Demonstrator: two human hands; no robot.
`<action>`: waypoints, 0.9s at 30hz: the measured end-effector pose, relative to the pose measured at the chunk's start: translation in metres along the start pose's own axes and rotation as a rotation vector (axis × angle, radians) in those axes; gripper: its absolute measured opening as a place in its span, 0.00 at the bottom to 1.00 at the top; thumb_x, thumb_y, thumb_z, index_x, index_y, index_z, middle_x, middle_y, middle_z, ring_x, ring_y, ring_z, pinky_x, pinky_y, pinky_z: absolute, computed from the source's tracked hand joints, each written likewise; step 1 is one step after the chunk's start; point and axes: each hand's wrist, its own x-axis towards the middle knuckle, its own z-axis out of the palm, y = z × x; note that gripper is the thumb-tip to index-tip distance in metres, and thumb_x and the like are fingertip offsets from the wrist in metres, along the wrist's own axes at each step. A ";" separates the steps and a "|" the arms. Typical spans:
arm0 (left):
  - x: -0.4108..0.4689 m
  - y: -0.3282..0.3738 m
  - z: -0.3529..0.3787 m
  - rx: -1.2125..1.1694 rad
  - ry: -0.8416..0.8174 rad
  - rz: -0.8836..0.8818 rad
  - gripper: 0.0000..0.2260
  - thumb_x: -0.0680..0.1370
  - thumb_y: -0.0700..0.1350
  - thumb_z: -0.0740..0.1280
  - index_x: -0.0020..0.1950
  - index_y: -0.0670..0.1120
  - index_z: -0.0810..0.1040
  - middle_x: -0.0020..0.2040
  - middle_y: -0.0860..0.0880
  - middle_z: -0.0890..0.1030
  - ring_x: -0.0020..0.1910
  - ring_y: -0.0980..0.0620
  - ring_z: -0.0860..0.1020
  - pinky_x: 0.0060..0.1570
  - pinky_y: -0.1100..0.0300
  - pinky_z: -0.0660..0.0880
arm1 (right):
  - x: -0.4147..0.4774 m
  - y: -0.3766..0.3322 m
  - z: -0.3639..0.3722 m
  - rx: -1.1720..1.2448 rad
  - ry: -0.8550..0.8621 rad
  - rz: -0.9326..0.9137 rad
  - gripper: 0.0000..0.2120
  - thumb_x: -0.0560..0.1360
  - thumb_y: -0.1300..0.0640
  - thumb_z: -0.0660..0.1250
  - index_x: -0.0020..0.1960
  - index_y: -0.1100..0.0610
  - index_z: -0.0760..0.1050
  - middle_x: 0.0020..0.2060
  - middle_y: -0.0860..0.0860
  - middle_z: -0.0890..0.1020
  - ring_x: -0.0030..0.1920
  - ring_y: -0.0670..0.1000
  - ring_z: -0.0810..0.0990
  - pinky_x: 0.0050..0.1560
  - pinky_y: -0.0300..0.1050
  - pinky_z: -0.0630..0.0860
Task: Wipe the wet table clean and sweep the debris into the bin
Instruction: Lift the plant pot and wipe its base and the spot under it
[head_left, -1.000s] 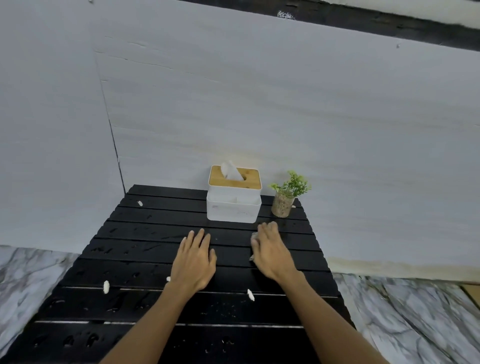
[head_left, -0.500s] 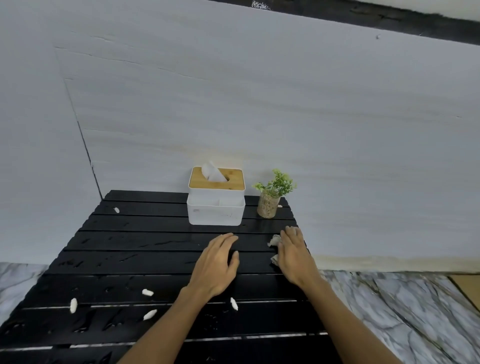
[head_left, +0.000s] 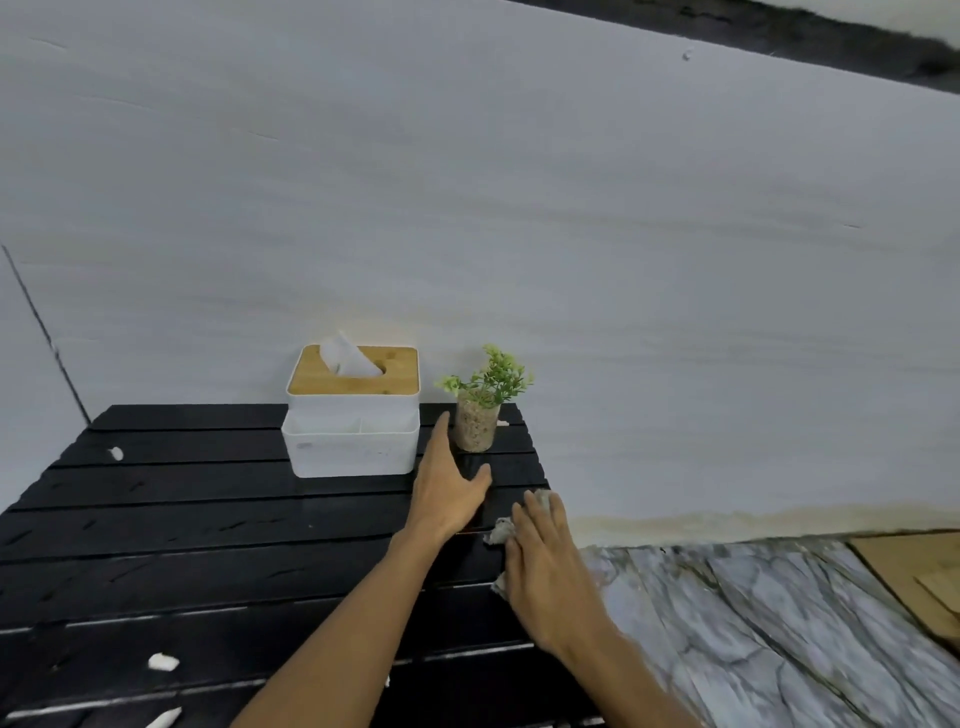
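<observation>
Head view puts your right hand (head_left: 545, 566) flat on a damp wad of tissue (head_left: 501, 531) at the right edge of the black slatted tabletop (head_left: 208, 519) — palm down, fingers spread, pressing the wad rather than pinching it, which is the hold a wipe wants. Your left hand (head_left: 449, 488) is empty and released, fingers straight and reaching toward the plant (head_left: 478, 410); it looks placed to steady or shift the pot so the wad can pass, though that is a guess. Drops show on the slats to the left, and white scraps (head_left: 162, 662) lie near the front edge, with one more by the far left corner, so most of the job looks undone. No bin is in view. Room is tight ahead: the tissue box (head_left: 353, 431) and plant stand close together against the wall, with your left hand in the gap between them. The wad sits right at the edge over the marble floor (head_left: 779, 623) — a stroke further right would push it off. Open slats lie to your left.
</observation>
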 end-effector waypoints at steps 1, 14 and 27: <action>0.007 0.001 0.003 -0.019 0.027 -0.017 0.40 0.74 0.49 0.72 0.79 0.50 0.51 0.77 0.50 0.61 0.75 0.50 0.61 0.71 0.56 0.60 | 0.000 -0.001 -0.001 -0.014 0.030 -0.006 0.23 0.80 0.52 0.53 0.63 0.62 0.80 0.65 0.59 0.79 0.71 0.59 0.73 0.74 0.50 0.62; 0.057 -0.006 0.027 -0.108 0.220 -0.035 0.31 0.66 0.49 0.79 0.65 0.50 0.70 0.60 0.50 0.79 0.59 0.51 0.78 0.58 0.51 0.77 | 0.002 0.003 0.010 0.011 0.098 0.003 0.23 0.80 0.50 0.54 0.63 0.60 0.80 0.66 0.57 0.79 0.73 0.58 0.69 0.66 0.57 0.75; 0.004 0.027 -0.002 -0.211 0.217 0.166 0.23 0.67 0.50 0.78 0.59 0.53 0.73 0.53 0.57 0.80 0.50 0.64 0.80 0.49 0.64 0.79 | -0.006 -0.005 0.012 0.108 0.020 0.087 0.29 0.82 0.48 0.44 0.74 0.61 0.69 0.77 0.60 0.63 0.79 0.60 0.57 0.76 0.50 0.56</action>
